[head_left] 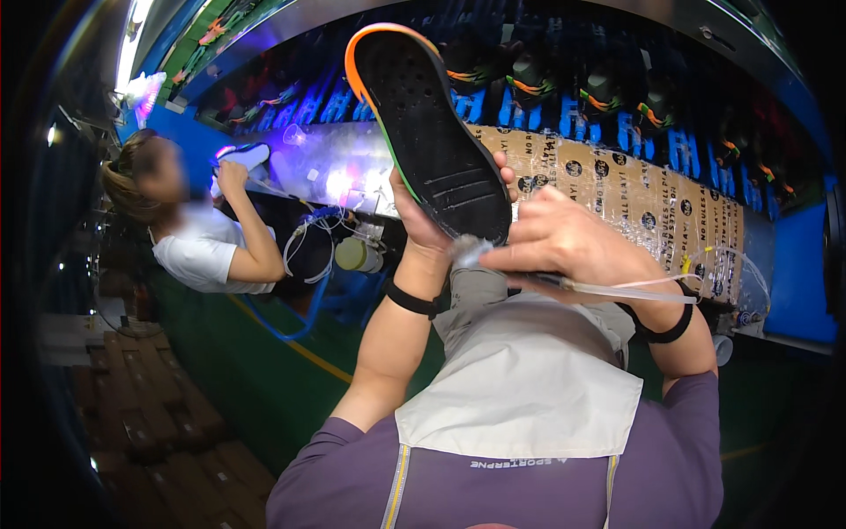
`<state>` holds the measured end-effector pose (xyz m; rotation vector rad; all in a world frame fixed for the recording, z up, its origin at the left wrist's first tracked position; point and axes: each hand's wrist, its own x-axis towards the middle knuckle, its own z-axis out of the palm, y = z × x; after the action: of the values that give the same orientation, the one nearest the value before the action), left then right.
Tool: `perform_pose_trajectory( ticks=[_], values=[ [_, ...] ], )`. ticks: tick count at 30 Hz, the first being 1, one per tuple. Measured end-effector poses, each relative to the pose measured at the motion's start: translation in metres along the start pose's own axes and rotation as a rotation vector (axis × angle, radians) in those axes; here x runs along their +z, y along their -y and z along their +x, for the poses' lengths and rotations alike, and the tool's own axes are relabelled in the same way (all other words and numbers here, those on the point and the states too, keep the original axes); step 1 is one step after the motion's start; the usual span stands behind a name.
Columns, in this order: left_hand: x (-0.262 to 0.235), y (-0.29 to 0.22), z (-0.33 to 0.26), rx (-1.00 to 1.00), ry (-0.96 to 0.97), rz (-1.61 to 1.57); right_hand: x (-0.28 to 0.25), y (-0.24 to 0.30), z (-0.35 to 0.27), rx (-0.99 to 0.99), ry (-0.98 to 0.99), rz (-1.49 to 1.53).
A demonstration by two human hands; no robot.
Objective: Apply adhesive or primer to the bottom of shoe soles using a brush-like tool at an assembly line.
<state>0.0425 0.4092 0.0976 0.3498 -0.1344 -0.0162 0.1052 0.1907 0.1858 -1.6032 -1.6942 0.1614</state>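
Two bare hands are at work here. The left hand (414, 219) is closed around the near end of a shoe sole (432, 132), with the palm on the left edge and fingertips on the right edge. The right hand (564, 238) is curled shut on a small brush (470, 253). Its pale, fuzzy tip is right by the sole's near end, but I cannot tell if they touch.

The sole is up in front of the person, with its far end tipped a bit left. Its face is black, with little round dents far off and raised lines near. The rim is orange at the far end and green down the left side.

The right hand hides part of the brush handle. A clear tube (630, 293) sticks out to the right. The sole blocks some of the long bench (617, 185), which has a brown printed cover on the right. Farther off, dark shoes (599, 93) sit in a row above blue stands (573, 119). On the left, a co-worker (207, 251) in white holds a pale sole (248, 159) near a yellowish tub (351, 255).
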Motion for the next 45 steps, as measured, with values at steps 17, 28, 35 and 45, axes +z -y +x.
perform_pose_trajectory(
  ticks=[17, 28, 35, 45],
  values=[
    [0.035, -0.039, 0.031, -0.150, 0.012, 0.593, -0.016, 0.001, -0.007, 0.027, -0.005, 0.054],
    [0.042, -0.048, 0.052, -0.356, -0.051, 0.567, -0.020, -0.004, -0.015, 0.096, -0.037, -0.107],
    [0.036, -0.048, 0.056, -0.430, -0.129, 0.623, -0.018, -0.008, -0.017, 0.057, 0.034, -0.164],
    [0.021, -0.051, 0.052, -0.439, -0.145, 0.584, -0.020, -0.009, -0.017, 0.113, 0.043, -0.357]
  ],
)
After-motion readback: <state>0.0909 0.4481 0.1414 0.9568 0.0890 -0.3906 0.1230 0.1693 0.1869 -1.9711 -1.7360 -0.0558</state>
